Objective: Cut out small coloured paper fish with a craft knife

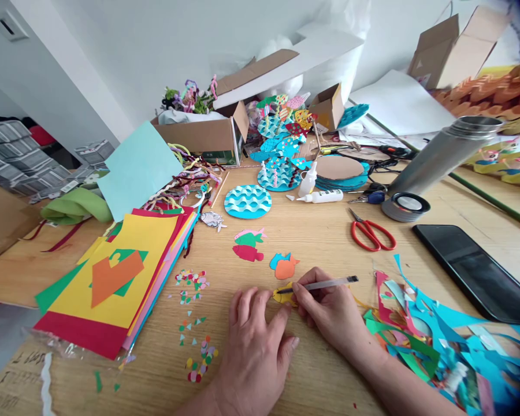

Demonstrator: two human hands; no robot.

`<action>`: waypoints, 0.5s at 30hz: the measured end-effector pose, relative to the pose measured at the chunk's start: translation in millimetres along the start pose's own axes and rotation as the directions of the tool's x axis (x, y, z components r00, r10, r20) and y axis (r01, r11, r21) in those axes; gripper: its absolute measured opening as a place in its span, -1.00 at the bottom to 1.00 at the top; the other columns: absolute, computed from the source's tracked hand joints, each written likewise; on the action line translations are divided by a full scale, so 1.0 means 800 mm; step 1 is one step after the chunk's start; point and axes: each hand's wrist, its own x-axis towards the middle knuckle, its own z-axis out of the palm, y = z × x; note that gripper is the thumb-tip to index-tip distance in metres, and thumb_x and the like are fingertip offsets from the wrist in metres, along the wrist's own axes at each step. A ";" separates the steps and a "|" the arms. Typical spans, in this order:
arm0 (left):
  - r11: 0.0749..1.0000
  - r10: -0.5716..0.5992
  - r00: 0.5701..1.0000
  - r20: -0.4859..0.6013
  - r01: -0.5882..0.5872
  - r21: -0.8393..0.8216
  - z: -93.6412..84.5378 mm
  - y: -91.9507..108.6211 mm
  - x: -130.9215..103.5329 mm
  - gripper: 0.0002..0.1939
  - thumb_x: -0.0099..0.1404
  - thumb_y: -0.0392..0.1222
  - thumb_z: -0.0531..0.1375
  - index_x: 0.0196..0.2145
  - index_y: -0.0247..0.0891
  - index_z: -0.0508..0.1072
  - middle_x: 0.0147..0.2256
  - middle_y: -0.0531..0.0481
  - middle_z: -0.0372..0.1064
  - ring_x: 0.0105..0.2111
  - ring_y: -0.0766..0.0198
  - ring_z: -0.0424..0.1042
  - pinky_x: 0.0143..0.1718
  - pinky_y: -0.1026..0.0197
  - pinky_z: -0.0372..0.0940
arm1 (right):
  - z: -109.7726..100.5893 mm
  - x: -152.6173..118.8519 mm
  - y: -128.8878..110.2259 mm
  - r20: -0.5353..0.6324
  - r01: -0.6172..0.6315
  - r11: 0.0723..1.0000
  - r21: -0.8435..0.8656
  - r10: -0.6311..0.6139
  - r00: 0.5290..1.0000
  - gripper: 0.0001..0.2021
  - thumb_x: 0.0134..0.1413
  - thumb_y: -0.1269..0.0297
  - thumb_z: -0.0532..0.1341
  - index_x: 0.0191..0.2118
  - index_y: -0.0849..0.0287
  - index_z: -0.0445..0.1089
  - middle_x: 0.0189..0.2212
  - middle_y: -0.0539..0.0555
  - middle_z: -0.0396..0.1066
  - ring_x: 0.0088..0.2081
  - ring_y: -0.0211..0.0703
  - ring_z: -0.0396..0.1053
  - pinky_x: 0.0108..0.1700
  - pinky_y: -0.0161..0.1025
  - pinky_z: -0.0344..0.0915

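A small yellow paper fish (281,294) lies on the table with dark lines on it. My right hand (329,306) grips a pen (329,283), its tip resting on the fish. My left hand (260,341) lies flat with fingers spread, its fingertips at the fish's left and lower edge. Just above are an orange paper fish (285,267) overlapping a blue one, and further up a red fish (248,253) beside a green one (249,238) and a pink one. Part of the yellow fish is hidden by my right fingers.
Red scissors (372,236), a phone (476,271) and paper scraps (442,341) lie to the right, with a metal flask (442,156) behind. Coloured paper sheets (112,277) and confetti (201,358) are on the left. Glue bottles (323,196) stand and lie further back.
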 end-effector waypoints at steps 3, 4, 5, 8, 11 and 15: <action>1.000 0.000 1.000 0.002 0.000 -0.002 0.000 0.000 0.000 -0.63 0.31 -0.18 0.21 0.08 -0.09 0.40 0.06 -0.13 0.22 0.11 -0.09 0.14 0.13 -0.31 0.15 | 0.000 0.000 0.000 0.008 0.005 1.000 -0.002 -0.005 1.000 -0.72 0.15 0.05 0.20 -0.46 0.11 0.25 -0.72 -0.10 0.26 -0.73 -0.34 0.14 -0.71 -0.40 0.08; 1.000 -0.002 1.000 0.003 0.002 -0.002 0.000 0.000 0.000 -0.63 0.31 -0.18 0.21 0.08 -0.09 0.40 0.06 -0.13 0.22 0.11 -0.09 0.14 0.13 -0.31 0.15 | 0.000 -0.001 0.000 0.010 0.004 1.000 0.001 -0.004 1.000 -0.72 0.15 0.05 0.20 -0.46 0.11 0.25 -0.72 -0.10 0.26 -0.73 -0.34 0.14 -0.71 -0.40 0.08; 1.000 -0.004 1.000 0.005 0.004 -0.002 -0.001 0.000 0.001 -0.62 0.31 -0.18 0.21 0.08 -0.08 0.40 0.06 -0.13 0.22 0.11 -0.10 0.15 0.13 -0.31 0.16 | 0.000 -0.001 0.000 0.011 0.001 1.000 0.004 -0.001 1.000 -0.72 0.15 0.05 0.20 -0.46 0.11 0.25 -0.72 -0.10 0.26 -0.73 -0.34 0.14 -0.71 -0.40 0.08; 1.000 -0.003 1.000 0.009 0.003 -0.004 -0.002 0.001 0.001 -0.62 0.31 -0.18 0.21 0.08 -0.08 0.40 0.06 -0.13 0.22 0.11 -0.10 0.15 0.12 -0.31 0.16 | 0.000 -0.002 0.001 0.008 0.003 1.000 0.009 -0.003 1.000 -0.72 0.15 0.06 0.19 -0.46 0.11 0.25 -0.72 -0.10 0.25 -0.73 -0.35 0.13 -0.71 -0.41 0.08; 1.000 -0.001 1.000 0.015 0.001 -0.006 -0.002 0.001 0.002 -0.61 0.31 -0.19 0.21 0.09 -0.07 0.39 0.06 -0.13 0.22 0.11 -0.10 0.15 0.13 -0.32 0.16 | 0.001 -0.002 0.001 0.004 0.006 1.000 0.014 -0.006 1.000 -0.73 0.15 0.07 0.19 -0.46 0.11 0.25 -0.72 -0.10 0.25 -0.73 -0.35 0.13 -0.71 -0.41 0.07; 1.000 -0.009 1.000 0.022 0.010 -0.002 -0.002 0.000 0.002 -0.62 0.30 -0.20 0.21 0.08 -0.07 0.40 0.06 -0.13 0.22 0.12 -0.11 0.14 0.13 -0.32 0.15 | 0.001 -0.003 0.001 0.003 -0.020 0.999 0.045 0.020 1.000 -0.73 0.14 0.06 0.20 -0.46 0.11 0.24 -0.73 -0.11 0.25 -0.73 -0.35 0.14 -0.71 -0.42 0.07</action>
